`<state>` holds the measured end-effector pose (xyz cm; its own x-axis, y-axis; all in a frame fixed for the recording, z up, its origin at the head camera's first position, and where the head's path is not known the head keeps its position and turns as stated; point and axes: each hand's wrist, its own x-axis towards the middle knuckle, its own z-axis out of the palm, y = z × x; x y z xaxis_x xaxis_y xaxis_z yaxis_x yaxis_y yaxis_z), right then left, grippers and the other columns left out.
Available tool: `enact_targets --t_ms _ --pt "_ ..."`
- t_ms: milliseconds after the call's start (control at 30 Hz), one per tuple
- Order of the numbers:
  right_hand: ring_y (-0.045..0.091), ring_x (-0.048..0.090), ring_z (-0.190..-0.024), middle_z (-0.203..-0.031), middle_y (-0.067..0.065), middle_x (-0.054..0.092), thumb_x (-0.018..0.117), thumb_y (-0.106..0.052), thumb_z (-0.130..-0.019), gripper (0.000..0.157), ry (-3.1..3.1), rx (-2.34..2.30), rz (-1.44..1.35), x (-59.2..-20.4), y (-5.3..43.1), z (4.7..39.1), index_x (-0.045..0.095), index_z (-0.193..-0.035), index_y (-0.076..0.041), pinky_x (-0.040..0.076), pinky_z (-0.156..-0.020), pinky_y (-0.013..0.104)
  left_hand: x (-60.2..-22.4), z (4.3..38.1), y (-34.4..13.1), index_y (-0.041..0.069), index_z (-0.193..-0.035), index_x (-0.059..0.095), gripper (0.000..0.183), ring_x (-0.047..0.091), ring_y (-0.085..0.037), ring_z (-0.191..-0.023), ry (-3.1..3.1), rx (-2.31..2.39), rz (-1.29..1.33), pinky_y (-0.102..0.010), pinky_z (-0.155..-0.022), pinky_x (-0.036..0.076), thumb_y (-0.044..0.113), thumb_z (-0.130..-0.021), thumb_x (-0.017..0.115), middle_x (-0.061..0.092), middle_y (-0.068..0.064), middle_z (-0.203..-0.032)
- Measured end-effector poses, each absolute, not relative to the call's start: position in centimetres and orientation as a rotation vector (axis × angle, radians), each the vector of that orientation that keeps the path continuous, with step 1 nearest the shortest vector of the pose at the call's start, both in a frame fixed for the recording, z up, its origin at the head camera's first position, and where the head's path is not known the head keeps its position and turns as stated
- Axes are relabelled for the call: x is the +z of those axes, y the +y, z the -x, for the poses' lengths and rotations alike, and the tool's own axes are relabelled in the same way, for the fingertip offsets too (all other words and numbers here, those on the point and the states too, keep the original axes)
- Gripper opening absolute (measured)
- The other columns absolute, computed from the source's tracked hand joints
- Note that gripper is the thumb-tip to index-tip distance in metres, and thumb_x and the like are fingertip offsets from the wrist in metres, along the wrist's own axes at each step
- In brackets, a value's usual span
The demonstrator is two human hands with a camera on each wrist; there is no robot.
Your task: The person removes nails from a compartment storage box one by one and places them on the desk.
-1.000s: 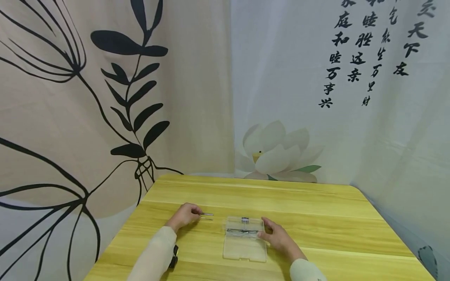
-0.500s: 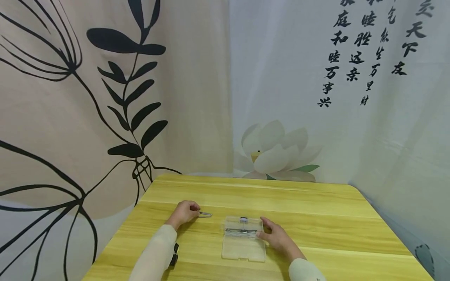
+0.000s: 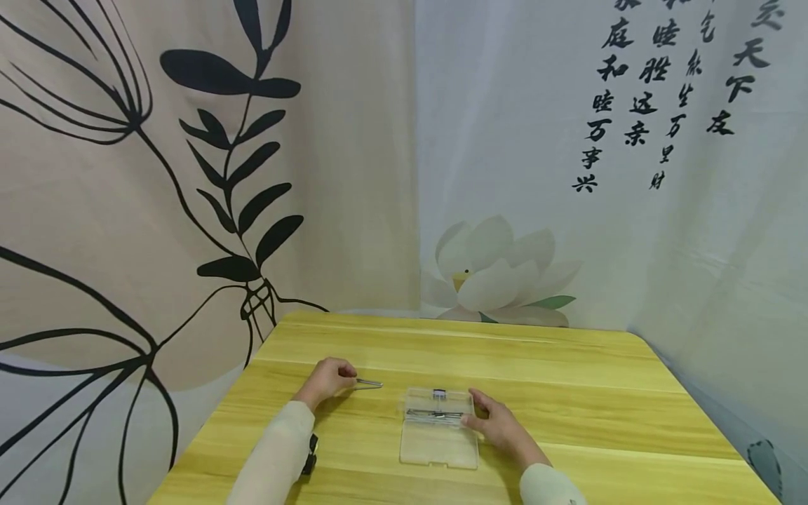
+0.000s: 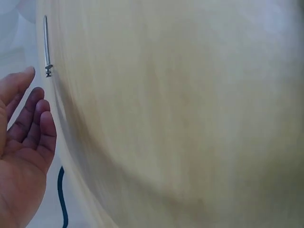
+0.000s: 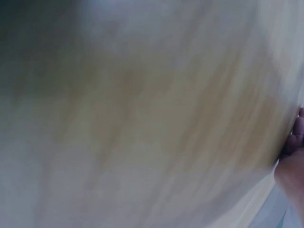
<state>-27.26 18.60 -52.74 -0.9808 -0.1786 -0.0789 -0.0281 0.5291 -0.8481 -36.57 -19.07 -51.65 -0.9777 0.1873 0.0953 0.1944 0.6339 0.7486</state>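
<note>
A thin metal rod-like tool point(image 4: 46, 45) with small ringed parts at its near end lies at the fingertips of my left hand point(image 3: 331, 379). In the left wrist view, a gap shows between the tool and my loosely bent fingers point(image 4: 34, 114). In the head view two thin lines run right from the hand, close together. My right hand point(image 3: 501, 424) grips the right side of a clear plastic case point(image 3: 440, 445), thumb on its near part, fingers at the far corner. Slim metal pieces point(image 3: 435, 415) and a small blue-and-white item point(image 3: 439, 395) lie in the case.
The case's lid lies flat toward me on the wood-grain table point(image 3: 568, 379). A black object point(image 3: 310, 454) shows beside my left sleeve. Behind the table hangs a printed curtain point(image 3: 353, 175) with plants and writing.
My left hand has shifted slightly away from me. The two thin lines beside it, apart a second ago, now run together at their right end. My right hand and the case stay put.
</note>
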Motion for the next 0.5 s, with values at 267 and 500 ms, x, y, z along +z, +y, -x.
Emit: enact_targets --t_ms 267,500 --pt "0.048 0.036 -0.135 -0.148 0.026 0.042 0.069 -0.028 -0.095 0.07 2.62 -1.438 0.165 -52.52 18.8 27.14 0.036 -0.153 -0.005 0.028 -0.108 0.063 -52.02 36.71 -18.77 0.003 -0.087 0.072 0.01 0.057 -0.016 -0.077 -2.875 -1.263 0.369 -0.033 -0.07 0.05 -0.002 -0.081 0.079 0.064 -0.001 -0.081" --pt "0.049 0.036 -0.136 -0.148 0.026 0.041 0.068 -0.029 -0.095 0.071 2.609 -1.441 0.168 -52.74 18.78 27.37 0.036 -0.153 -0.005 0.027 -0.108 0.063 -51.99 36.9 -18.44 0.004 -0.086 0.072 0.009 0.058 -0.016 -0.077 -2.883 -1.19 0.334 -0.035 -0.072 0.051 0.0 -0.082 0.078 0.065 0.0 -0.081"
